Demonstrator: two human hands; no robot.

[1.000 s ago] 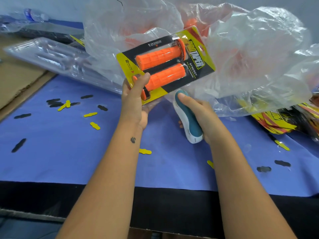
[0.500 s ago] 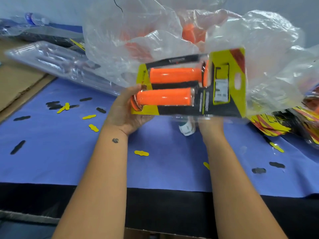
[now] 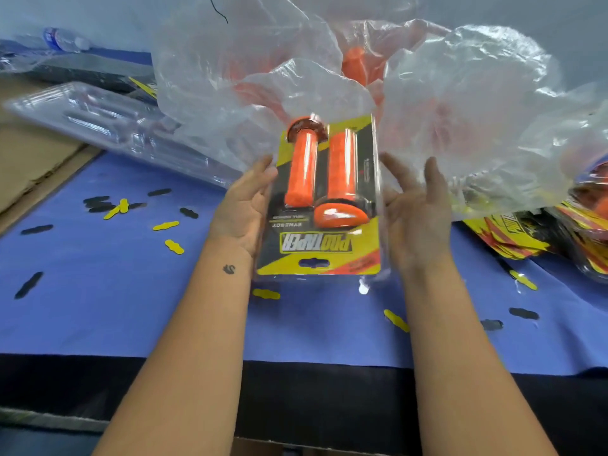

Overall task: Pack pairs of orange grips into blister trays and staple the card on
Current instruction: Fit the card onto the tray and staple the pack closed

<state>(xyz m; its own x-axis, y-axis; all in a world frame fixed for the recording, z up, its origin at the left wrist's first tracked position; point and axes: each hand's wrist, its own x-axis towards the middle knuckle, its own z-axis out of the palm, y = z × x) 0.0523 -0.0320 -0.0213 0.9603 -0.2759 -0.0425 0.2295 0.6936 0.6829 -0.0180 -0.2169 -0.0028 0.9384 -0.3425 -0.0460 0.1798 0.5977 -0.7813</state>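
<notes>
A sealed blister pack [image 3: 316,248] is held upright over the blue table [image 3: 98,307], printed side facing me and upside down, hang hole nearest me. Two orange grips [image 3: 301,169] stand side by side inside it under clear plastic. My left hand [image 3: 243,205] grips the pack's left edge, thumb on the front. My right hand [image 3: 418,212] presses against its right edge with fingers spread. A small white bit, probably the stapler [image 3: 363,287], peeks out below the pack.
A big crumpled clear bag [image 3: 477,110] with loose orange grips [image 3: 357,64] fills the back. Empty clear trays [image 3: 108,123] lie at the left, printed cards [image 3: 513,232] at the right. Yellow and black punched scraps [image 3: 174,246] litter the cloth. Cardboard [image 3: 29,153] lies far left.
My right hand let go of the teal and white stapler and came up to the pack. The pack was flipped and turned from lying sideways to standing on end, hang hole toward me.
</notes>
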